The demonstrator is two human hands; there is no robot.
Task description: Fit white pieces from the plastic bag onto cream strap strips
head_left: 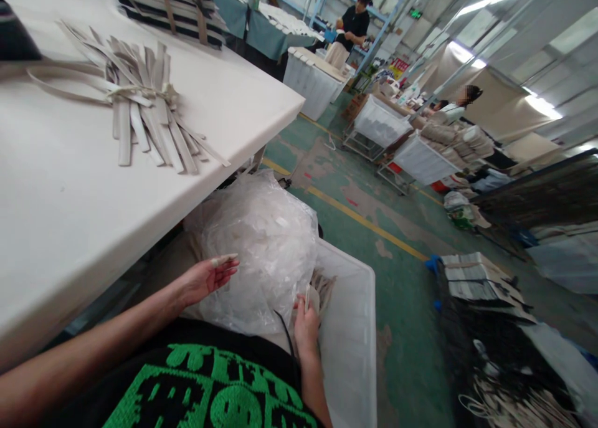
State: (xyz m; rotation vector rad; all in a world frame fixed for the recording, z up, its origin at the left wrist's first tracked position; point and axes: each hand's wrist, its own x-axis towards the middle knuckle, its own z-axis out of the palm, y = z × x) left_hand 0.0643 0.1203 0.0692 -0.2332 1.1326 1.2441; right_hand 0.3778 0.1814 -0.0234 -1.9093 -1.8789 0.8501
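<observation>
My left hand (217, 276) is open, palm turned up, fingers stretched out beside a large clear plastic bag (266, 235). A pale wrapping covers part of one of its fingers. At the bag's right side, the fingers of my right hand (306, 322) are closed around a narrow beige strip (307, 296). More beige strips (326, 288) lie behind that hand in a white plastic bin (350, 328). Pale pieces show dimly through the bag's film; their kind is unclear. A thin black cord (286, 331) hangs between the bag and my right forearm.
On the white table (154, 228) to the left lies a tied bundle of beige straps (144, 104), with stacked dark and beige goods (168, 7) behind. Bundled pale pieces (481, 278) rest at the right. Farther back, a person (352, 26) stands near white bins (311, 82).
</observation>
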